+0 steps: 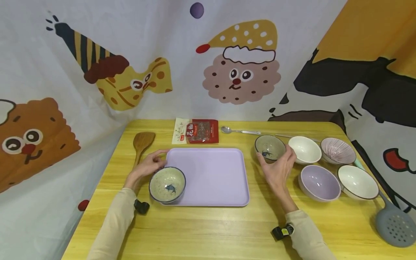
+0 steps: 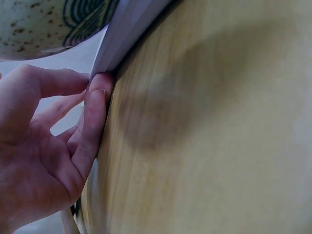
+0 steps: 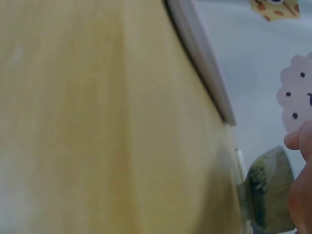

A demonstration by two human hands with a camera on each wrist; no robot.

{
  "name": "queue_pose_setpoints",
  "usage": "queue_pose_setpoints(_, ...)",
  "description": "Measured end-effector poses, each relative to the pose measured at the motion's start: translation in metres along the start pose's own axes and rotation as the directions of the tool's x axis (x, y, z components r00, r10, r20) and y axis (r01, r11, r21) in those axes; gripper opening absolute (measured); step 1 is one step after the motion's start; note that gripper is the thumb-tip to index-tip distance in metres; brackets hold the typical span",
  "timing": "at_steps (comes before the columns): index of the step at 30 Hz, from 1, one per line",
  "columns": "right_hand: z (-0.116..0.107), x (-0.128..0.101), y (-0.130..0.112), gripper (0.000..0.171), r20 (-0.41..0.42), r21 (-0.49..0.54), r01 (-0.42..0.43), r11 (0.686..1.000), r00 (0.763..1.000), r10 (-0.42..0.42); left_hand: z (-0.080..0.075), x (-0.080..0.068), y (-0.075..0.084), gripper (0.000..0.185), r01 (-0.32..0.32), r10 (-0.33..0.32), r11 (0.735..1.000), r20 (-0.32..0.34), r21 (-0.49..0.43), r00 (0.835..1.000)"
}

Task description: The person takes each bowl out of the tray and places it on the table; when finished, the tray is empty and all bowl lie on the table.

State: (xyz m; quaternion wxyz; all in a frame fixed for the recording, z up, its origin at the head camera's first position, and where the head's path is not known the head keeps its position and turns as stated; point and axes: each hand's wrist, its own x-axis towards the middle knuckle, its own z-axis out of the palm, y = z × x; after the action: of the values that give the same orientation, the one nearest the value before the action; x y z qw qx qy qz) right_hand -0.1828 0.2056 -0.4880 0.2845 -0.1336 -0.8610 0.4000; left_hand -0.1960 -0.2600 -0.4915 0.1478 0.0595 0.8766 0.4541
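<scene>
My left hand (image 1: 150, 164) is at the left edge of a lilac tray (image 1: 214, 177). In the left wrist view, the thumb and fingers of that hand (image 2: 44, 131) pinch the tray's edge (image 2: 127, 36). A speckled bowl (image 1: 162, 178) with a blue fish drawn inside sits on the tray's left side, overhanging its edge. Right of the tray, my right hand (image 1: 277, 168) grips a matching speckled bowl (image 1: 269, 144), thumb at the near left and fingers round the right side. The right wrist view catches this bowl (image 3: 273, 190) only partly, beside the hand.
A wooden spatula (image 1: 143, 141) lies left; a red spice packet (image 1: 203, 130) and a spoon (image 1: 240, 131) lie behind the tray. Grouped at right are a white bowl (image 1: 305, 150), striped bowl (image 1: 338, 150), lilac bowl (image 1: 320, 182), dark-rimmed white bowl (image 1: 357, 180) and grey skimmer (image 1: 396, 225).
</scene>
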Motion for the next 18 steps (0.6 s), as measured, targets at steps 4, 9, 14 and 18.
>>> queue_pose_setpoints(4, -0.003, -0.001, -0.013, 0.098, 0.021, 0.056, 0.067, 0.996, 0.997, -0.068, -0.001, 0.000, 0.001, 0.053, -0.001, 0.001, 1.000, -0.002, -0.004, 1.000)
queue_pose_setpoints(9, -0.005, -0.004, -0.038, 0.093, 0.096, 0.136, 0.094, 0.986, 0.990, -0.107, -0.001, -0.002, 0.001, 0.053, -0.002, 0.002, 1.000, -0.003, -0.007, 1.000)
queue_pose_setpoints(14, -0.004, -0.012, -0.067, 0.095, 0.214, 0.202, 0.068, 0.977, 0.971, -0.111, 0.001, -0.002, 0.002, 0.053, -0.019, 0.019, 1.000, -0.014, -0.009, 1.000)
queue_pose_setpoints(18, -0.003, -0.021, -0.088, 0.098, 0.301, 0.256, 0.046, 0.966, 0.946, -0.124, 0.001, -0.003, 0.005, 0.053, -0.026, 0.026, 1.000, -0.020, -0.003, 0.999)
